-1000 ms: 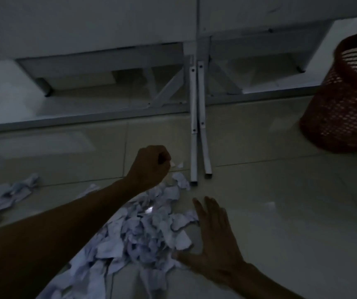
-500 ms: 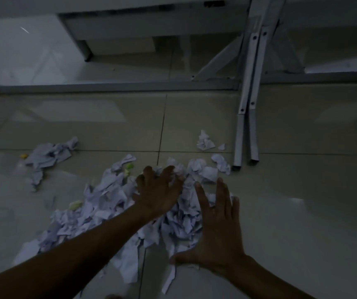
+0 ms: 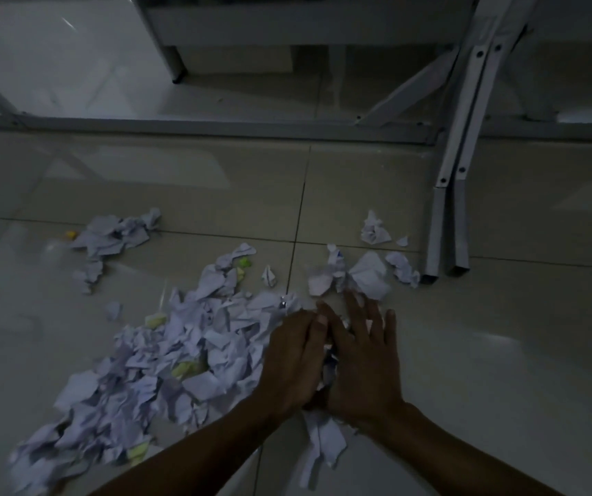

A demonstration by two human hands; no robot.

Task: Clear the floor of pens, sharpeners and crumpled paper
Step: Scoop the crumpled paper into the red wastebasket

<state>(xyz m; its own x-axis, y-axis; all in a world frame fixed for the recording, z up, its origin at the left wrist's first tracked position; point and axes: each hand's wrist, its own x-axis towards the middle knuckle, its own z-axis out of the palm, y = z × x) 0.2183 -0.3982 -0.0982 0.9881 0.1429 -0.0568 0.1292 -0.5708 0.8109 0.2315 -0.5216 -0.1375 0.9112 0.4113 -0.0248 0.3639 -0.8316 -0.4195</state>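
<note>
A big heap of crumpled white paper (image 3: 194, 352) with a few yellow-green scraps lies on the tiled floor at centre left. My left hand (image 3: 294, 359) rests flat on the heap's right edge. My right hand (image 3: 362, 356) lies flat right beside it, fingers spread, and the two hands touch at the fingertips with paper between and under them. More crumpled pieces (image 3: 369, 277) lie just beyond my fingers. A smaller clump (image 3: 115, 234) sits apart at the left. A torn strip (image 3: 323, 442) lies below my wrists. No pens or sharpeners can be made out in the dim light.
Two grey metal table legs (image 3: 446, 241) stand on the floor just right of the far pieces, with a single paper ball (image 3: 375, 230) beside them. A low metal frame bar (image 3: 216, 125) runs across the back. Bare tiles (image 3: 502, 352) stretch to the right.
My left hand, a raised fist a second ago, came down flat onto the heap and slid right against my right hand. The view swung left and the red basket left the frame.
</note>
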